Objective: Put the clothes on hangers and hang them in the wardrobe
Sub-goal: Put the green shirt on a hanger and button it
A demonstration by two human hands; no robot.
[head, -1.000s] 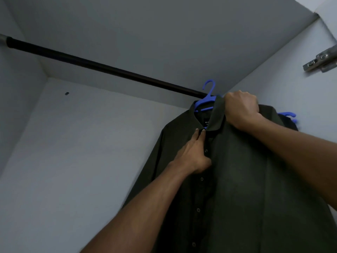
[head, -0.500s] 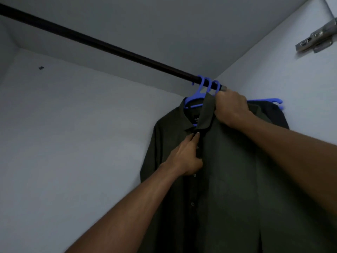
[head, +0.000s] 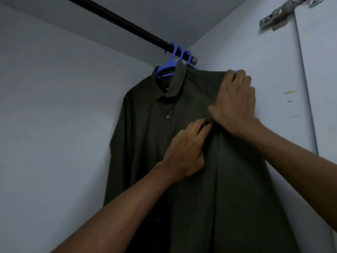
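Pale grey wardrobe walls [head: 54, 115] fill the frame, crossed from the top centre toward the right of centre by a dark rail [head: 127, 27]. A metal door hinge [head: 279, 15] is seen in the upper right corner. Two blue hanger hooks are looped over the rail's far end, and a dark green button-up shirt [head: 145, 134] is shown suspended on the nearer blue hanger [head: 166, 69], occupying the centre and lower right of the frame. The shirt's shoulder, right of centre, is gripped by the right hand [head: 235, 101], its fingers curled over the top edge of the fabric. Just below, at the centre, the shirt front is pinched by the left hand [head: 186, 152], fingertips folded into the cloth beside the other hand's thumb.
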